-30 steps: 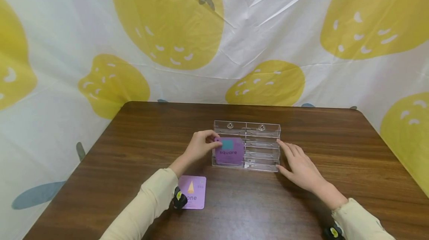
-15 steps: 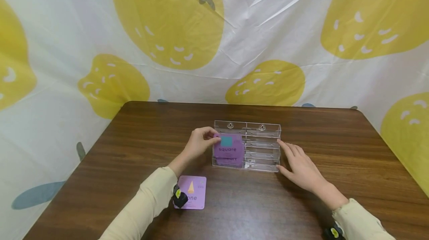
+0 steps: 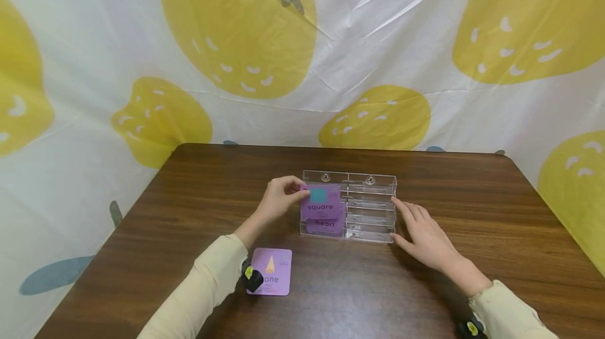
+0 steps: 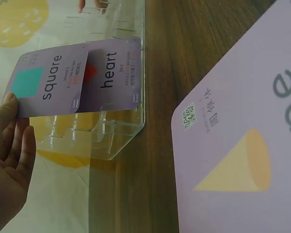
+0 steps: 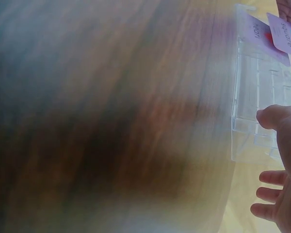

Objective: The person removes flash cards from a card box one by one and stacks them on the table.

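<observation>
My left hand (image 3: 278, 199) pinches a purple card with a teal square and the word "square" (image 4: 51, 80) by its upper left corner, between thumb and fingers. That card overlaps the upper part of a purple heart card (image 4: 111, 77), which stands in the left front slot of a clear plastic tiered rack (image 3: 371, 204). My right hand (image 3: 424, 235) rests against the rack's right side, its fingers fairly straight and its thumb (image 5: 269, 117) at the lower front. The lower edge of the square card is in front of the heart card, apart from the slots.
A purple cone card (image 3: 279, 270) lies flat on the brown wooden table (image 3: 354, 297), partly hidden by the left wrist's camera. The rack's right column shows bare tiers. A lemon-print cloth (image 3: 264, 123) hangs behind the table.
My left hand has raised the square card up and slightly left, uncovering the word "heart" on the card behind it. My right hand stays at the rack's side.
</observation>
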The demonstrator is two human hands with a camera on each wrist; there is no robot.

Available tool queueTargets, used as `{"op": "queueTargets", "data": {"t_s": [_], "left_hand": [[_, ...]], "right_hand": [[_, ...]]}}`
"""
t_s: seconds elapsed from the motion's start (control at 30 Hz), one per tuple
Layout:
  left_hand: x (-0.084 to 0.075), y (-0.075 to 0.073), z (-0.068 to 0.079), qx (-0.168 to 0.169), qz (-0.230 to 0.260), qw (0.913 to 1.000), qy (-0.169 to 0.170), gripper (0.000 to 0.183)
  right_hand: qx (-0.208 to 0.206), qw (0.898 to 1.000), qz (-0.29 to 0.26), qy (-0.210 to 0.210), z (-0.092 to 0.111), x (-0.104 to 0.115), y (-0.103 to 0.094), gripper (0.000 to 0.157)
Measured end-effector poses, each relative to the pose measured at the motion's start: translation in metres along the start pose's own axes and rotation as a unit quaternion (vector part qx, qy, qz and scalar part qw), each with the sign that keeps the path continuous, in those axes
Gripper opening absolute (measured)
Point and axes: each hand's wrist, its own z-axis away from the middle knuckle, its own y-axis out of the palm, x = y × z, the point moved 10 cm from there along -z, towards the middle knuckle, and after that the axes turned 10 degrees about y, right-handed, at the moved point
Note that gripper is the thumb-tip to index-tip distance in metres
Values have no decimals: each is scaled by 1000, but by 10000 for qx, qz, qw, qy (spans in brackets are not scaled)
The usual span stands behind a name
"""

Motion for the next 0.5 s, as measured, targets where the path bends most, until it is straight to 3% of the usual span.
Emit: {"op": "queueTargets", "data": {"t_s": [0.07,0.13,0.5], "left_hand": [[0,-1,0,7,-34,10000,-8,11],[10,0,0,-2,-45,10000,-26,11],[7,-10,6,42,-184,9997,-152,11]], "right_hand": [[-3,10000,-3,2,0,0,0,77],[1,10000,-9,2,0,0,1,77],[-12,10000,8,-22,0,1,-1,76]]}}
